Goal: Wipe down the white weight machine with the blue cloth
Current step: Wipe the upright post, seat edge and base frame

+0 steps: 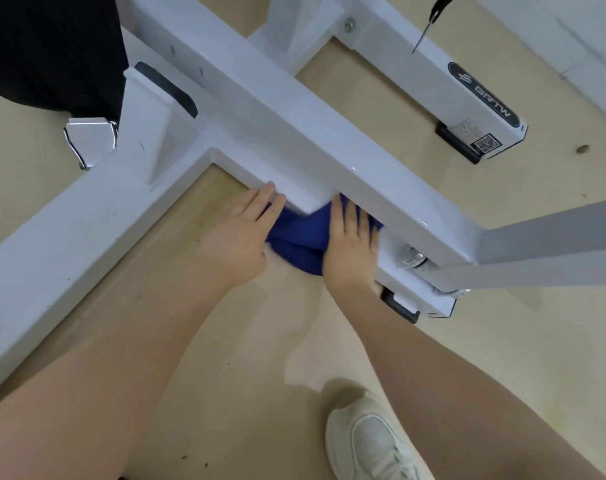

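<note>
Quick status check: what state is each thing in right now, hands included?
Left hand: fingers straight, pressing the cloth.
Right hand: flat on the cloth.
Crumpled blue cloth: bunched against the beam's near side.
White metal machine beam: glossy, lying along the floor.

Machine frame (294, 133): runs across the floor (242, 341), far left to near right, with a side beam branching to the near left.
Cloth (298, 233): against the frame's near side, between the two hands.
Left hand (241, 233): left of the cloth, fingertips at the frame's edge.
Right hand (350, 247): flat on the cloth's right part.
Shoe (367, 441): on the floor, nearer than the right hand.
Label (483, 95): on the far right beam.
</note>
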The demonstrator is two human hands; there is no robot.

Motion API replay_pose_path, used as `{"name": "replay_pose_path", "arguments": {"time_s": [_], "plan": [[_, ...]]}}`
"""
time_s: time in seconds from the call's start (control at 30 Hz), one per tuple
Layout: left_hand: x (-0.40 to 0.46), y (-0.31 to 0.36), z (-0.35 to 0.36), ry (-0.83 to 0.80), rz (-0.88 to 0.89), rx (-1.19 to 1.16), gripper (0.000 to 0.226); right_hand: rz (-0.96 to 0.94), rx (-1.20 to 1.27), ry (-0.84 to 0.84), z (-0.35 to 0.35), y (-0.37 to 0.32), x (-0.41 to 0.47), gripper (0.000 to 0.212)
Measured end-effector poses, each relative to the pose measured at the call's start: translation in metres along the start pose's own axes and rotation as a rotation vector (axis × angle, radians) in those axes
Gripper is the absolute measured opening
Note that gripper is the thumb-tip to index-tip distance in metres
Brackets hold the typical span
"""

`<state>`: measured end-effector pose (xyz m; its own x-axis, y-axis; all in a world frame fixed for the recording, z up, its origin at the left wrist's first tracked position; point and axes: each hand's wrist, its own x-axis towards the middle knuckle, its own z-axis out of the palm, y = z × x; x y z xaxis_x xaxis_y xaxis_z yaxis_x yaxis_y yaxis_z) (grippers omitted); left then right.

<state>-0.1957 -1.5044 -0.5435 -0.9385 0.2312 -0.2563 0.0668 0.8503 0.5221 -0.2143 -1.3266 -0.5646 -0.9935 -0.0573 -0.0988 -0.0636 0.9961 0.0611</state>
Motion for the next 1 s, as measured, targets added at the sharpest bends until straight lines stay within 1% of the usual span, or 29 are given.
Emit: {"name": "replay_pose_path", "arguments": {"time_s": [0.1, 0.2, 0.23, 0.33, 0.4, 0.43, 0.5, 0.53, 0.57, 0.67, 0.73, 0.8, 0.83, 0.93, 0.97, 1.0], "plan": [[0.013, 0.010, -0.001, 0.023, -0.009, 0.162, 0.077, 0.076, -0.032, -0.037, 0.004, 0.032, -0.020, 0.078], [0.023, 0.010, 0.002, 0.039, -0.004, 0.217, 0.072, 0.099, 0.013, -0.025, 0.002, 0.019, -0.012, 0.070], [0.024, 0.009, 0.003, 0.056, 0.004, 0.207, 0.071, 0.073, 0.032, -0.022, 0.001, 0.007, -0.004, 0.068], [0.022, 0.007, 0.002, 0.094, 0.028, 0.149, 0.068, -0.089, 0.067, -0.058, -0.004, -0.029, 0.016, 0.070], [0.022, 0.008, 0.000, 0.091, 0.031, 0.144, 0.068, -0.150, 0.052, -0.089, -0.007, -0.034, 0.022, 0.073], [0.022, 0.009, -0.002, 0.084, 0.028, 0.150, 0.069, -0.166, 0.027, -0.078, -0.006, -0.026, 0.020, 0.074], [0.023, 0.010, -0.004, 0.057, 0.010, 0.173, 0.071, -0.118, -0.039, 0.019, -0.001, 0.001, 0.000, 0.069], [0.023, 0.011, -0.005, 0.045, -0.002, 0.180, 0.073, -0.054, -0.048, 0.069, 0.003, 0.014, -0.014, 0.066], [0.023, 0.012, -0.005, 0.037, -0.016, 0.179, 0.075, 0.009, -0.035, 0.085, 0.007, 0.026, -0.024, 0.065], [0.023, 0.014, -0.001, 0.043, -0.044, 0.150, 0.078, 0.109, 0.008, 0.027, 0.008, 0.031, -0.024, 0.066], [0.022, 0.015, 0.001, 0.052, -0.050, 0.146, 0.078, 0.155, 0.044, -0.072, -0.004, 0.016, -0.003, 0.062], [0.023, 0.014, 0.001, 0.053, -0.041, 0.150, 0.078, 0.174, 0.089, -0.081, -0.009, 0.003, 0.014, 0.065], [0.023, 0.013, 0.001, 0.054, -0.038, 0.150, 0.078, 0.139, 0.095, -0.056, -0.009, -0.003, 0.017, 0.069], [0.022, 0.016, -0.001, 0.039, -0.056, 0.170, 0.078, -0.102, 0.020, -0.040, -0.002, 0.005, 0.007, 0.083], [0.021, 0.017, -0.001, 0.025, -0.066, 0.185, 0.078, -0.145, -0.014, -0.013, 0.001, 0.015, -0.001, 0.082], [0.022, 0.018, -0.002, 0.013, -0.072, 0.203, 0.079, -0.129, -0.032, 0.043, 0.004, 0.026, -0.009, 0.078]]}}
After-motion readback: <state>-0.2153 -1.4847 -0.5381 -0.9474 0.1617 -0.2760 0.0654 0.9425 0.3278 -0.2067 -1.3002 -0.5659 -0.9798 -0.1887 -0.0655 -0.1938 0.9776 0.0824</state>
